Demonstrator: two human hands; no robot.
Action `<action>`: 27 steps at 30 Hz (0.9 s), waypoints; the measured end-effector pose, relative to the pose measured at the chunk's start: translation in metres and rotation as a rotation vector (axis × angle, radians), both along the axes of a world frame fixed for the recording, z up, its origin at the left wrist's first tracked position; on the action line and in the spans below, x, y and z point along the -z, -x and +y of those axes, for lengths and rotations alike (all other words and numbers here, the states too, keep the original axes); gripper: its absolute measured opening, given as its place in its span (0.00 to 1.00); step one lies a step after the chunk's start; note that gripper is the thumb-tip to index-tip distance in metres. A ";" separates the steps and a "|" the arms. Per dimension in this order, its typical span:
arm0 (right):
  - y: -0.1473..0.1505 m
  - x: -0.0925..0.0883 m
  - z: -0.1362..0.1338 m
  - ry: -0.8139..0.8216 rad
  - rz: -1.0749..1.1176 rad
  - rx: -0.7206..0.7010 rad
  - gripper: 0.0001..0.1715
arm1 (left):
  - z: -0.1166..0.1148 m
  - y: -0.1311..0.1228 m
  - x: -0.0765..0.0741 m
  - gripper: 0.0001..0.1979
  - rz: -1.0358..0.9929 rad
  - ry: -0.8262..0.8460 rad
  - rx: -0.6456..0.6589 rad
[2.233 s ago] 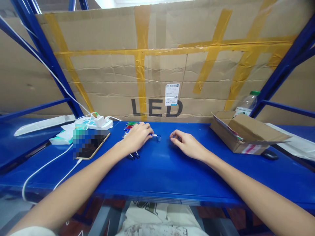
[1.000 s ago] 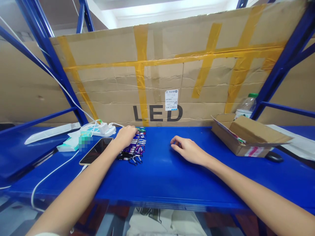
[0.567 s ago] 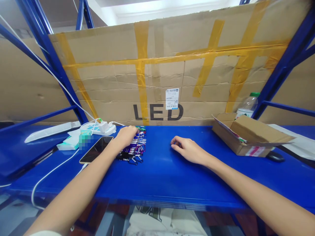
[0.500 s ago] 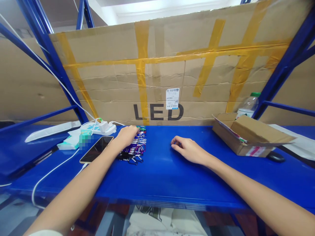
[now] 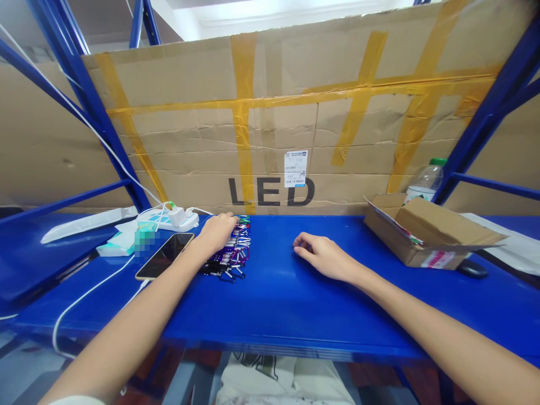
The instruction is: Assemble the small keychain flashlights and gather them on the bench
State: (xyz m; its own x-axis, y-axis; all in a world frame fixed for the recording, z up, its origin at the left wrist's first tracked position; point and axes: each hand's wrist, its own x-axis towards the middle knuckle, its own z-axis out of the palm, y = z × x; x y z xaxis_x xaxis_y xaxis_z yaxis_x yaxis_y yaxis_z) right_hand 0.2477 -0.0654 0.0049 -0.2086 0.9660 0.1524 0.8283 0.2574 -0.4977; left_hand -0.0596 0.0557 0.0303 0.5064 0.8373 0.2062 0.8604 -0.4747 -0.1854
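My left hand (image 5: 218, 232) lies over the far left part of a row of small metal carabiner keychains (image 5: 230, 260), touching them. Its fingers bend down and their tips are hidden, so I cannot tell whether they grip one. The keychains lie side by side, with clips pointing right, in black, purple, silver, red and green. Their left ends are partly covered by my hand and forearm. To the right, my right hand (image 5: 323, 254) rests on the blue tabletop (image 5: 270, 306), apart from the keychains. Its fingers are loosely curled with a gap to the thumb, and nothing shows in them.
Left of my forearm are a phone (image 5: 165, 256) with a cable, a tissue pack (image 5: 120, 243) and a power strip (image 5: 185, 224). An open cardboard box (image 5: 390, 235), a black mouse (image 5: 472, 268) and a bottle (image 5: 424, 183) stand right. Cardboard (image 5: 189, 152) walls the back.
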 end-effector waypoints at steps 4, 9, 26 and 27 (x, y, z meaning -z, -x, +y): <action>-0.001 0.000 0.000 -0.005 -0.002 0.003 0.09 | 0.010 0.005 0.008 0.18 -0.063 -0.019 -0.009; -0.001 0.000 0.001 -0.019 -0.007 0.004 0.10 | 0.022 0.004 0.022 0.26 -0.144 0.046 -0.019; -0.003 0.002 0.002 -0.038 -0.005 -0.002 0.11 | 0.031 -0.003 0.051 0.39 -0.202 0.289 -0.128; -0.003 0.001 0.002 -0.039 -0.006 -0.004 0.11 | 0.032 -0.003 0.051 0.39 -0.208 0.287 -0.124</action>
